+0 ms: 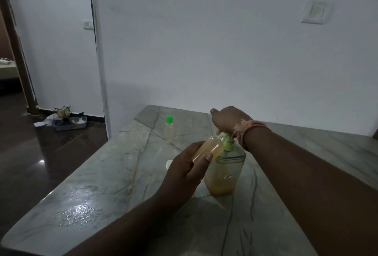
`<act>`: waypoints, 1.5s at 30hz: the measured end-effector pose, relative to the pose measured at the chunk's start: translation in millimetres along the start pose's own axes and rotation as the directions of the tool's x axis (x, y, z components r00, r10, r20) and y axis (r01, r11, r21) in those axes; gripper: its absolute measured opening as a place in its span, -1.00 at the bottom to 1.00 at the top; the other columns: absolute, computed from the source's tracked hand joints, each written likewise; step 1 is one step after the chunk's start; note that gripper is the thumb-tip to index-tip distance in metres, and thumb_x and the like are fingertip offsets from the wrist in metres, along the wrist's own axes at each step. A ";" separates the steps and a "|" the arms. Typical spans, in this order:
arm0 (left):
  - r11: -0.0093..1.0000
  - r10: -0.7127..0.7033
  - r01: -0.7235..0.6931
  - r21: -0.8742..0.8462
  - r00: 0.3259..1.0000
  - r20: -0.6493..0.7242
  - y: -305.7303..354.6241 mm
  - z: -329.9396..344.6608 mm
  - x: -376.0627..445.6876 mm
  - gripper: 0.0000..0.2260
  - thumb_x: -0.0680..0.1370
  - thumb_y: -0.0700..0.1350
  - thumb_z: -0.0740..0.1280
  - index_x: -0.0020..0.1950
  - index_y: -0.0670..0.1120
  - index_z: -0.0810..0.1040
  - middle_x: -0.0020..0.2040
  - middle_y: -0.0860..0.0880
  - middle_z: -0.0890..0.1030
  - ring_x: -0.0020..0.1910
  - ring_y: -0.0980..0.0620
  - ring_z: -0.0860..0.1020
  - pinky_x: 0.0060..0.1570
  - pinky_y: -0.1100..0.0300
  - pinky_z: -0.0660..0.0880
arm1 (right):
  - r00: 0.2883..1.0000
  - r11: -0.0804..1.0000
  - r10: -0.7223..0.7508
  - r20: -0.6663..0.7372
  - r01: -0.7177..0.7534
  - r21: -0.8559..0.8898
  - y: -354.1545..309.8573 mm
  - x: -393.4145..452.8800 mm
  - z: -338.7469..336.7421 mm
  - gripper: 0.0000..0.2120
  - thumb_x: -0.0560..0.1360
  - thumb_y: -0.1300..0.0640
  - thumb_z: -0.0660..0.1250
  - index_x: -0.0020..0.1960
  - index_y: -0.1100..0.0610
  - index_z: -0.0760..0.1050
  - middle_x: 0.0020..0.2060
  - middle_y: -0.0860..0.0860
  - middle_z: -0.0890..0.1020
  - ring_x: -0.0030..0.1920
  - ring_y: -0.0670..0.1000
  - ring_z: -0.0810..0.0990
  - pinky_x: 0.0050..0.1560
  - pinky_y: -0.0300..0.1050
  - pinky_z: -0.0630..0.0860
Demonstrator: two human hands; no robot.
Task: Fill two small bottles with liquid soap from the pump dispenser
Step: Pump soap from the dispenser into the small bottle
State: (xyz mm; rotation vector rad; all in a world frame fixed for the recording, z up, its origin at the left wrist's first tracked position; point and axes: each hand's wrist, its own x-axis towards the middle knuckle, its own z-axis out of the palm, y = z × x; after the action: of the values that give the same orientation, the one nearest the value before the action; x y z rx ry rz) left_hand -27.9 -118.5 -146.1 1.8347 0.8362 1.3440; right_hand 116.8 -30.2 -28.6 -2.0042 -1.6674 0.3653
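My left hand (185, 171) grips a small clear bottle (208, 148) filled with amber soap, tilted with its mouth at the green pump spout. The pump dispenser (226, 171) stands on the marble counter (114, 174), its amber soap low in the clear body. My right hand (228, 119) lies on top of the green pump head (228, 142), fingers curled over it, a pink thread band on the wrist. A second small bottle (169, 130) with a green cap stands upright farther back, a little pale liquid at its bottom. A white cap (169, 163) lies by my left hand.
A wet patch (79, 212) shines on the counter's near left. The counter ends at its left edge above a dark floor. A grey tray with clutter (68, 121) sits on the floor by the wall. A white wall stands behind the counter.
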 end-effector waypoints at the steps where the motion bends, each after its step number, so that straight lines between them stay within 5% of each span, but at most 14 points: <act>1: 1.000 -0.001 0.001 0.005 1.000 -0.001 0.6 0.3 -0.2 -0.80 0.62 0.12 0.23 0.25 0.23 0.46 -0.18 0.20 0.60 -0.30 0.14 0.56 -0.35 0.29 0.47 | 1.000 1.000 -0.010 0.004 0.010 -0.002 -1.0 0.0 -2.1 -0.49 0.56 -0.14 0.07 -0.02 0.22 0.62 -0.03 0.13 0.69 -0.01 0.15 0.62 0.07 -0.03 0.51; 5: 1.000 0.005 -0.005 0.007 1.000 -0.006 -0.7 0.1 1.5 -0.82 0.63 0.11 0.23 0.22 0.27 0.45 -0.17 0.20 0.60 -0.29 0.13 0.56 -0.35 0.29 0.48 | 0.999 0.999 -0.008 -0.051 0.010 0.031 4.0 1.8 0.7 -0.58 0.58 -0.09 0.07 0.00 0.13 0.61 0.01 0.11 0.67 0.05 0.17 0.61 0.15 0.02 0.50; 18: 0.999 -0.026 0.027 0.021 0.999 -0.020 0.4 1.3 0.5 -0.69 0.61 0.14 0.22 0.32 0.10 0.48 -0.23 0.21 0.58 -0.32 0.15 0.56 -0.36 0.33 0.46 | 0.999 0.999 -0.025 -0.037 0.026 0.023 4.5 5.3 0.5 -0.50 0.55 -0.16 0.09 -0.04 0.20 0.63 -0.05 0.11 0.69 -0.05 0.13 0.62 -0.07 -0.07 0.44; 26: 1.000 -0.016 0.016 0.005 0.999 -0.032 1.9 1.7 0.1 -0.76 0.58 0.16 0.20 0.23 0.21 0.46 -0.25 0.22 0.57 -0.34 0.13 0.54 -0.38 0.31 0.46 | 0.997 0.999 0.019 -0.080 -0.016 0.038 8.3 4.7 8.1 -0.48 0.47 -0.21 0.09 -0.01 0.16 0.62 -0.06 0.09 0.70 -0.03 0.15 0.64 0.11 0.02 0.52; 33: 1.000 -0.010 0.010 0.018 1.000 -0.023 4.6 1.4 -1.3 -0.82 0.60 0.15 0.21 0.19 0.26 0.45 -0.21 0.19 0.60 -0.33 0.15 0.55 -0.37 0.34 0.46 | 0.999 1.000 -0.024 -0.041 0.025 0.009 3.7 5.5 1.7 -0.46 0.54 -0.20 0.07 -0.01 0.20 0.63 -0.04 0.12 0.69 -0.03 0.15 0.63 0.03 -0.04 0.50; 40: 1.000 -0.011 0.011 -0.004 1.000 -0.027 1.6 1.3 -0.1 -0.75 0.59 0.15 0.21 0.24 0.17 0.47 -0.25 0.20 0.58 -0.35 0.15 0.53 -0.38 0.32 0.45 | 0.997 0.999 0.027 -0.070 -0.024 0.042 8.9 6.7 8.0 -0.47 0.46 -0.22 0.09 -0.01 0.16 0.63 -0.05 0.10 0.70 -0.01 0.16 0.63 0.14 0.03 0.52; 45: 1.000 -0.023 0.023 0.006 0.999 -0.022 2.6 2.1 -0.6 -0.79 0.58 0.16 0.21 0.20 0.23 0.45 -0.24 0.22 0.59 -0.34 0.15 0.55 -0.38 0.33 0.45 | 0.999 1.000 -0.021 -0.024 0.021 -0.002 7.0 7.0 4.6 -0.45 0.52 -0.22 0.07 -0.04 0.20 0.64 -0.06 0.12 0.69 -0.08 0.13 0.62 -0.04 -0.05 0.48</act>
State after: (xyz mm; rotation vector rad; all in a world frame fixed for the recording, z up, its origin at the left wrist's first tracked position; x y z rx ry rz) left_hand -25.8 -120.8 -144.7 1.8127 0.8717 1.3504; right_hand 121.8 -23.3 -35.5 -1.9832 -1.6729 0.3314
